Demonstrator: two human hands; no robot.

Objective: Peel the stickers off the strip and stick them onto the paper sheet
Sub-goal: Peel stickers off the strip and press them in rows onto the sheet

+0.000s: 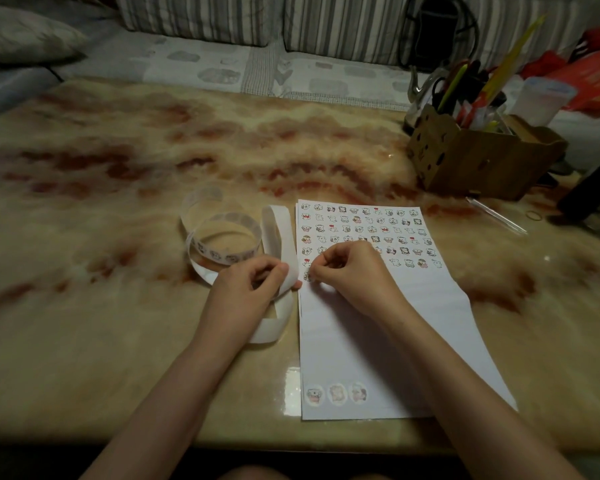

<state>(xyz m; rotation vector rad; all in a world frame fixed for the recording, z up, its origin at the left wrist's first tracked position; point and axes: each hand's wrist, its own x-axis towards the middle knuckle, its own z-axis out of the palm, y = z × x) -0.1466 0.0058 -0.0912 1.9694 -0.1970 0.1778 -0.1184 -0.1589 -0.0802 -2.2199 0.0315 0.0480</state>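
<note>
Left hand (253,284) grips strip (282,233); right hand (349,271) pinches sticker (308,277).
Sticker at left edge of paper sheet (378,341), w/ rows already stuck; strip coil lies on surface (118,341).

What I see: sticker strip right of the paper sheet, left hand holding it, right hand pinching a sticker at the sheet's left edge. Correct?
No. The head view shows the sticker strip left of the paper sheet, not right. The left hand holds it; the right hand pinches a sticker at the sheet's left edge.
</note>
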